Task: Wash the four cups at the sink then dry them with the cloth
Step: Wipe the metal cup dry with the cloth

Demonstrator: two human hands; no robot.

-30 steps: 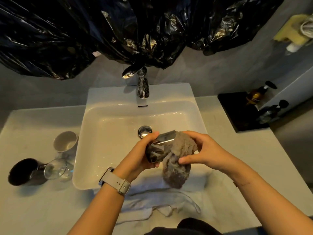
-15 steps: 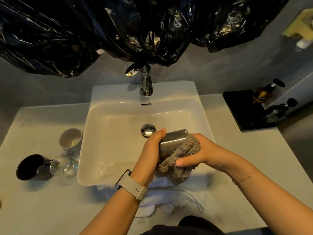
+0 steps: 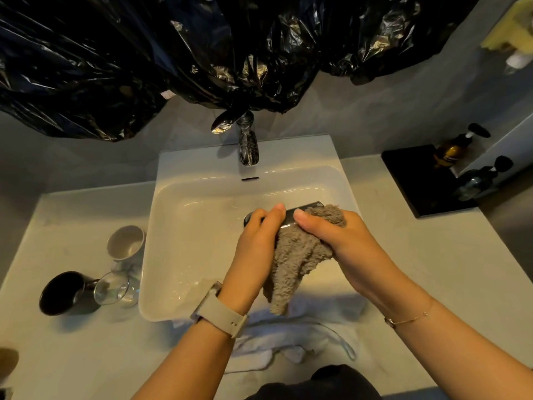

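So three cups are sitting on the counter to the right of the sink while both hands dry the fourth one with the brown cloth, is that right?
Not quite: the head view shows the three cups, white, black and clear glass, on the counter left of the sink, not right. The left hand and right hand do hold the fourth cup in the brown cloth.

Place: I'm looking at a home bathroom.
Landmark: white basin [image 3: 202,226], chrome tap [image 3: 246,142] behind it.
Right of basin: pump bottles [image 3: 452,148] on black tray [image 3: 415,180].
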